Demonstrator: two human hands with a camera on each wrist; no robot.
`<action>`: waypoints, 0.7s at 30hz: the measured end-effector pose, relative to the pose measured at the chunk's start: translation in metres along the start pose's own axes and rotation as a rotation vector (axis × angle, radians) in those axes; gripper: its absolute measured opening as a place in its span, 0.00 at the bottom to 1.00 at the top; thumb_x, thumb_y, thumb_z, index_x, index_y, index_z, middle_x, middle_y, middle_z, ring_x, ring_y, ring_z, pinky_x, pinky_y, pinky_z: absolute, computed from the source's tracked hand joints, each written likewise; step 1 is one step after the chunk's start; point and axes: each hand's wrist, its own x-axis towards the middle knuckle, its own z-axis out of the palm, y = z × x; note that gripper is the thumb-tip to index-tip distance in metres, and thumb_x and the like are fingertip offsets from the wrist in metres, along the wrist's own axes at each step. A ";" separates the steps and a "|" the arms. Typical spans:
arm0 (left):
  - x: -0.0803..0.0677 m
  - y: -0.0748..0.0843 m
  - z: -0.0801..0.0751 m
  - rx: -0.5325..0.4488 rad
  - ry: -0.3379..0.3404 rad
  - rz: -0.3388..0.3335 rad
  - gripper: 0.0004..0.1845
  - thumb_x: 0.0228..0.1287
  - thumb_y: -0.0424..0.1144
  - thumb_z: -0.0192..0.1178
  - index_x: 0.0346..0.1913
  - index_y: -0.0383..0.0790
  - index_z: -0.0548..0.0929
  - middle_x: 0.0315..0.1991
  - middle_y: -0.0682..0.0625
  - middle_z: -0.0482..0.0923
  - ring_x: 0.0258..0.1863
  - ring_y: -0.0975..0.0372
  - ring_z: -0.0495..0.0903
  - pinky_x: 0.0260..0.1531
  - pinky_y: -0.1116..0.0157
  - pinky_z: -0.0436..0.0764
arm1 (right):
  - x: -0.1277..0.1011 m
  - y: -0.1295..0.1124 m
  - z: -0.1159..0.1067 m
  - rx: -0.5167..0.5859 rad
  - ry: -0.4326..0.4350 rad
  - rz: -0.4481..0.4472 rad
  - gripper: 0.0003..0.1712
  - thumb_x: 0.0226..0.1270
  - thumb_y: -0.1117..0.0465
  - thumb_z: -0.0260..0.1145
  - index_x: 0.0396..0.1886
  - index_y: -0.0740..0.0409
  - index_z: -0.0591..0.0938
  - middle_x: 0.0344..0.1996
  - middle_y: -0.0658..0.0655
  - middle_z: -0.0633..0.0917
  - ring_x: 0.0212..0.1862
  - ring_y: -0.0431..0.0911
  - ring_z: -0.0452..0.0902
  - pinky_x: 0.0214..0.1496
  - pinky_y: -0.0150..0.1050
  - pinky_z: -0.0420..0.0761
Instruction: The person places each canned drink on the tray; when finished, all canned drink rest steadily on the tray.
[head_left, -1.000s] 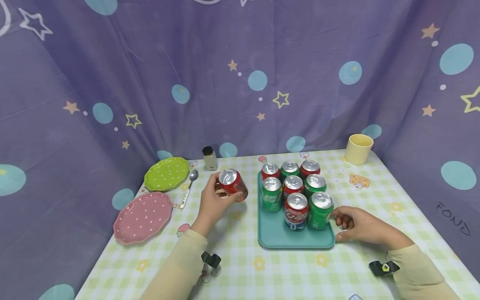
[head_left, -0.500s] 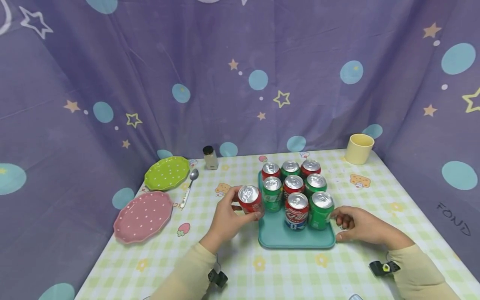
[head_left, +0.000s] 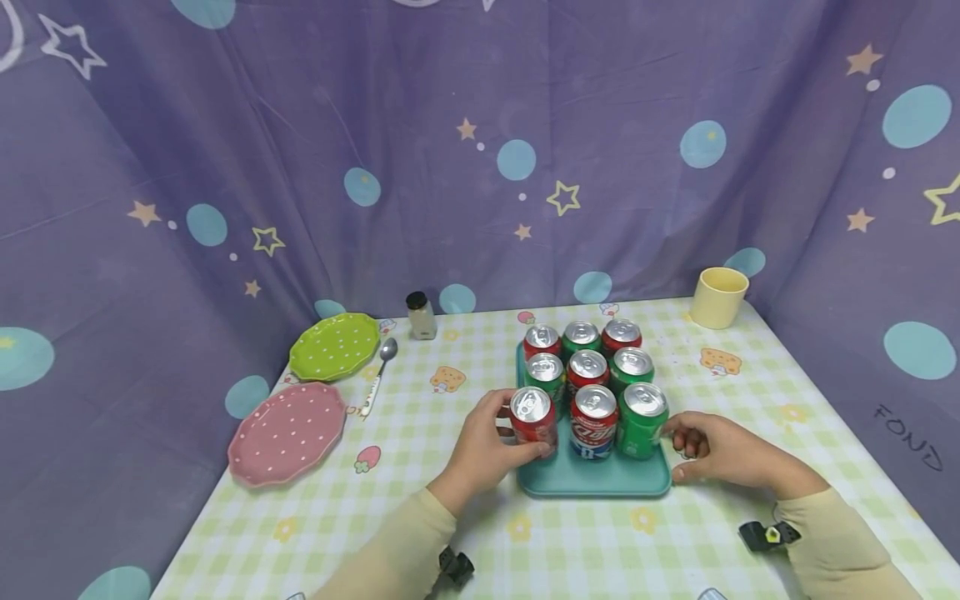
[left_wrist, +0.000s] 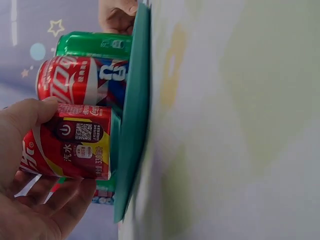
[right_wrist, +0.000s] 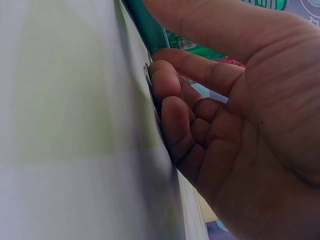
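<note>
A teal tray [head_left: 592,482] on the checked tablecloth holds several upright red and green soda cans in rows. My left hand [head_left: 501,433] grips a red can [head_left: 534,421] at the tray's near left corner, beside a red and blue can [head_left: 594,423]. In the left wrist view the held red can [left_wrist: 70,150] has its base at the tray [left_wrist: 132,125] floor, with thumb and fingers of the left hand [left_wrist: 30,200] curled round it. My right hand [head_left: 712,450] rests on the table against the tray's right edge, by a green can [head_left: 640,421], fingers loosely curled, holding nothing [right_wrist: 210,115].
A yellow cup [head_left: 718,297] stands at the far right. A small jar [head_left: 421,317], a green dotted plate [head_left: 334,346], a spoon [head_left: 378,375] and a pink dotted plate [head_left: 287,433] lie to the left. A purple curtain closes off the back and sides.
My left hand has carried the red can from left of the tray rightward and nearer, to the tray's near left corner. The right hand has stayed put.
</note>
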 end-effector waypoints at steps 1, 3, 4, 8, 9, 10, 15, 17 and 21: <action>0.000 0.000 0.002 -0.002 -0.002 -0.010 0.39 0.50 0.47 0.85 0.65 0.50 0.77 0.56 0.57 0.78 0.54 0.61 0.80 0.48 0.63 0.87 | 0.000 0.000 0.000 0.004 -0.001 0.001 0.32 0.58 0.56 0.83 0.58 0.62 0.80 0.39 0.59 0.78 0.36 0.44 0.74 0.34 0.35 0.78; 0.000 -0.001 0.006 -0.010 -0.005 -0.027 0.39 0.51 0.46 0.84 0.66 0.49 0.77 0.56 0.56 0.79 0.54 0.61 0.80 0.49 0.63 0.87 | 0.000 0.000 0.000 0.002 -0.001 0.002 0.32 0.58 0.56 0.83 0.58 0.62 0.80 0.39 0.59 0.78 0.36 0.44 0.74 0.33 0.35 0.78; 0.000 -0.001 0.008 -0.015 -0.005 -0.037 0.39 0.51 0.45 0.84 0.66 0.49 0.77 0.56 0.56 0.79 0.54 0.61 0.80 0.50 0.62 0.87 | 0.000 0.000 0.000 0.001 -0.001 0.002 0.32 0.58 0.56 0.83 0.58 0.62 0.80 0.39 0.59 0.78 0.36 0.44 0.74 0.33 0.35 0.78; 0.001 -0.001 0.013 -0.031 -0.002 -0.054 0.39 0.51 0.42 0.84 0.66 0.48 0.76 0.56 0.55 0.80 0.54 0.61 0.81 0.51 0.60 0.87 | 0.001 0.000 0.000 -0.002 -0.001 0.002 0.32 0.58 0.56 0.83 0.58 0.62 0.80 0.39 0.59 0.78 0.36 0.44 0.74 0.33 0.35 0.78; 0.001 -0.002 0.014 -0.032 0.000 -0.054 0.39 0.51 0.42 0.85 0.66 0.48 0.76 0.56 0.55 0.80 0.54 0.61 0.81 0.51 0.60 0.87 | 0.001 0.000 0.000 -0.002 -0.002 0.003 0.32 0.58 0.56 0.83 0.58 0.62 0.80 0.39 0.59 0.78 0.36 0.44 0.74 0.33 0.35 0.79; 0.001 -0.002 0.015 -0.033 0.003 -0.051 0.39 0.51 0.41 0.85 0.66 0.48 0.76 0.55 0.54 0.79 0.54 0.60 0.81 0.51 0.60 0.87 | 0.001 0.000 0.000 -0.002 -0.003 0.004 0.32 0.58 0.56 0.83 0.58 0.62 0.80 0.39 0.59 0.78 0.36 0.44 0.74 0.33 0.35 0.79; 0.001 -0.002 0.019 -0.040 0.008 -0.047 0.40 0.51 0.41 0.84 0.66 0.47 0.75 0.57 0.55 0.78 0.56 0.60 0.80 0.52 0.61 0.87 | 0.001 0.001 0.000 0.007 -0.004 0.019 0.33 0.58 0.55 0.83 0.59 0.62 0.80 0.39 0.59 0.78 0.36 0.44 0.74 0.33 0.36 0.78; 0.001 -0.002 0.020 -0.046 0.012 -0.052 0.40 0.52 0.41 0.84 0.66 0.48 0.74 0.58 0.54 0.78 0.56 0.60 0.80 0.53 0.61 0.86 | 0.002 0.001 0.000 0.012 -0.005 0.025 0.33 0.58 0.55 0.83 0.59 0.62 0.80 0.39 0.58 0.78 0.37 0.44 0.74 0.33 0.36 0.78; 0.002 -0.003 0.022 -0.044 0.018 -0.054 0.40 0.52 0.40 0.84 0.66 0.47 0.74 0.60 0.53 0.78 0.57 0.59 0.81 0.53 0.62 0.86 | 0.001 0.002 0.000 0.021 -0.006 0.035 0.34 0.58 0.55 0.83 0.60 0.61 0.80 0.40 0.58 0.78 0.37 0.44 0.73 0.34 0.36 0.78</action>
